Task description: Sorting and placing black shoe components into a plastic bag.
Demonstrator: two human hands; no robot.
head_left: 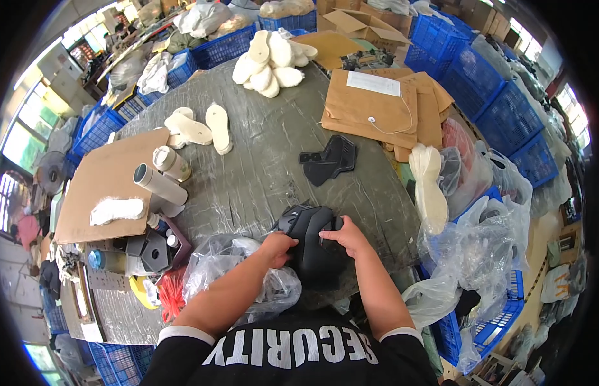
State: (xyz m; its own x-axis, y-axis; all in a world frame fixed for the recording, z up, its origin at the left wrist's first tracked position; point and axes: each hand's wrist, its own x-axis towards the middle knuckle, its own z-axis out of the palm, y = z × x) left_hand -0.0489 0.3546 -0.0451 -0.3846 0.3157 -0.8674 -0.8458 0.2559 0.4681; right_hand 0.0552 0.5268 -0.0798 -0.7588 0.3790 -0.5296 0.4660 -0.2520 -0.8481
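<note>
At the table's near edge I hold a black, padded piece that looks like a shoe upper (315,248) between both hands. My left hand (278,249) pinches its left side, thumb on top and the other fingers hidden below. On the opposite edge, my right hand (348,237) grips with its thumb lying over the surface. Farther off on the table lies a flat black cut piece (330,159), with nothing touching it. Beside my left forearm is a heap of clear plastic bags (212,260).
Pale insoles (267,61) are piled at the far side, with loose insoles (218,128) left of centre. Brown envelopes (370,106) lie at far right. A white bottle (159,184) and cardboard sheet (110,186) occupy the left. Blue crates (457,71) surround the table (254,174).
</note>
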